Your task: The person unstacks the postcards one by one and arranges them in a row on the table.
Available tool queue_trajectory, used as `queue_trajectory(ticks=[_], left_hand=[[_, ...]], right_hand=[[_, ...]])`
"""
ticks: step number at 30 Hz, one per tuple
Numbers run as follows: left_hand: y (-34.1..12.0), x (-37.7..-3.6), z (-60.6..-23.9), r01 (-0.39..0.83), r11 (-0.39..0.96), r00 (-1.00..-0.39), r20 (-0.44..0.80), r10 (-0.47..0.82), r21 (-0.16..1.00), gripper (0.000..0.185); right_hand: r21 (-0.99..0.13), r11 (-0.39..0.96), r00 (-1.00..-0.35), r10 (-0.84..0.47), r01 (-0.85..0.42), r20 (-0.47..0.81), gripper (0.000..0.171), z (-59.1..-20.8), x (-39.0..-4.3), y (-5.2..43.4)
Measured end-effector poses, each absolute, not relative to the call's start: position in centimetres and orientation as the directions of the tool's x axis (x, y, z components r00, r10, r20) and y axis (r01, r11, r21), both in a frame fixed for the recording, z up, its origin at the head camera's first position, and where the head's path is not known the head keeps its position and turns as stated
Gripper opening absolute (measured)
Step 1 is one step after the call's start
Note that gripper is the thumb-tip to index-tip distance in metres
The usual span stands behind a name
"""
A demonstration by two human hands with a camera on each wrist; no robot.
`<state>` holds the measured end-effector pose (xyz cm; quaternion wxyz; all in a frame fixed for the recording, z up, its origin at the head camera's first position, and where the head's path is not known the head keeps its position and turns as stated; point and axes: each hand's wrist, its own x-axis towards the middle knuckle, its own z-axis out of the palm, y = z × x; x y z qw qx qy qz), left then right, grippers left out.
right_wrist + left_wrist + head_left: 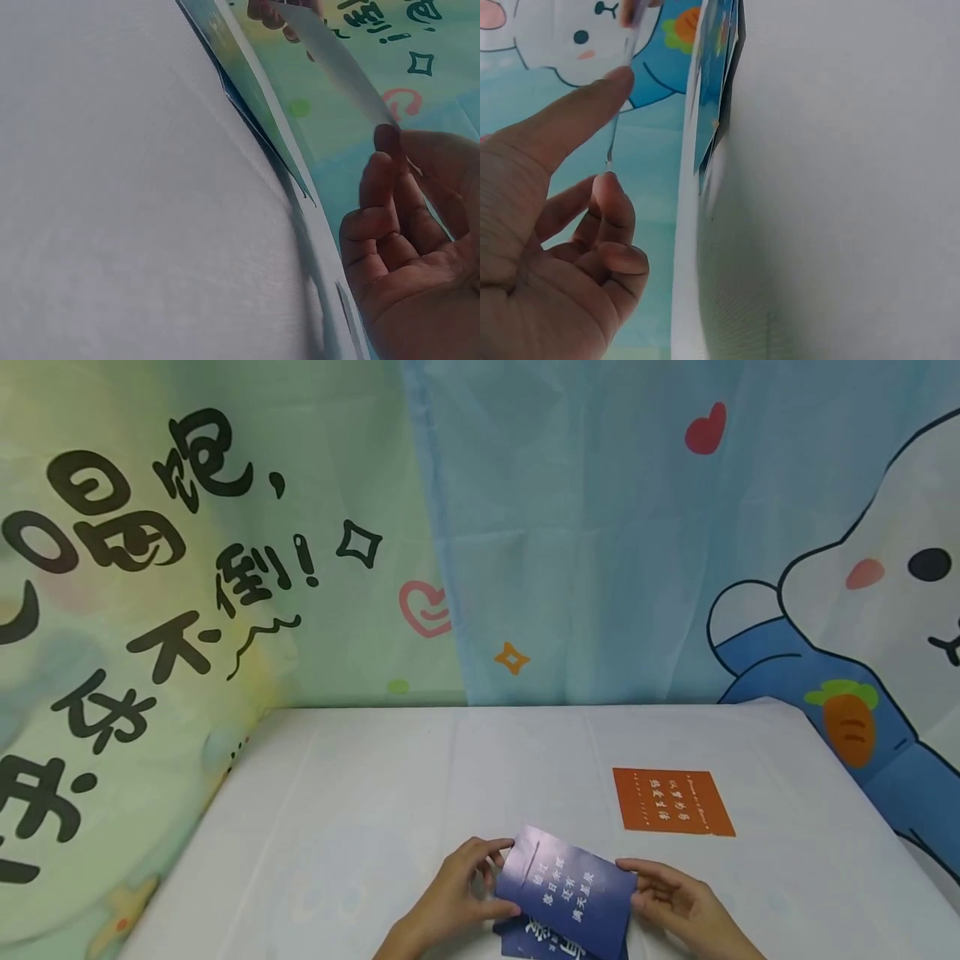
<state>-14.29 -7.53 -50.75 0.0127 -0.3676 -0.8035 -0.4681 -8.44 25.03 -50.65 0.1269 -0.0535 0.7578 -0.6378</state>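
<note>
I hold a dark blue card (566, 893) with white print just above the table's near edge, one hand at each side. My left hand (498, 877) pinches its left edge between thumb and fingers. In the left wrist view the thumb (577, 112) meets the card (619, 112), which shows edge-on. My right hand (633, 883) grips the right edge. In the right wrist view its fingertips (386, 150) touch the corner of the card (337, 67). A second blue card (536, 943) lies under the held one, partly hidden.
An orange card (671, 802) lies flat on the white tablecloth (375, 793), right of centre and beyond my hands. Printed cartoon curtains (600, 527) close off the back and the left side. The table's right edge runs below a rabbit picture.
</note>
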Motion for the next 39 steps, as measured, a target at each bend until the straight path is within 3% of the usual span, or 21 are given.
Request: queue_trajectory(ticks=[7, 11, 19, 39], left_hand=[[-7.2, -14.8, -50.5, 0.529, 0.287, -0.768, 0.307, 0.562, 0.799, 0.068], [-6.8, -15.3, -50.1, 0.464, 0.324, -0.814, 0.252, 0.524, 0.825, 0.064], [-6.1, -16.3, -49.7, 0.437, 0.321, -0.832, 0.243, 0.498, 0.84, 0.06], [-3.6, -19.0, -49.2, 0.405, 0.365, -0.863, 0.218, 0.456, 0.838, 0.06]], right_hand=[[-0.952, 0.224, -0.975, -0.037, 0.207, -0.221, 0.051, -50.0, -9.2, 24.1], [-0.956, 0.198, -0.976, 0.042, 0.218, -0.214, 0.049, -49.9, -9.7, 23.8], [-0.964, 0.128, -0.969, 0.108, 0.235, -0.222, 0.051, -49.5, -10.9, 24.0], [-0.959, 0.274, -0.99, 0.135, 0.066, -0.029, 0.043, -48.9, -14.7, 25.3]])
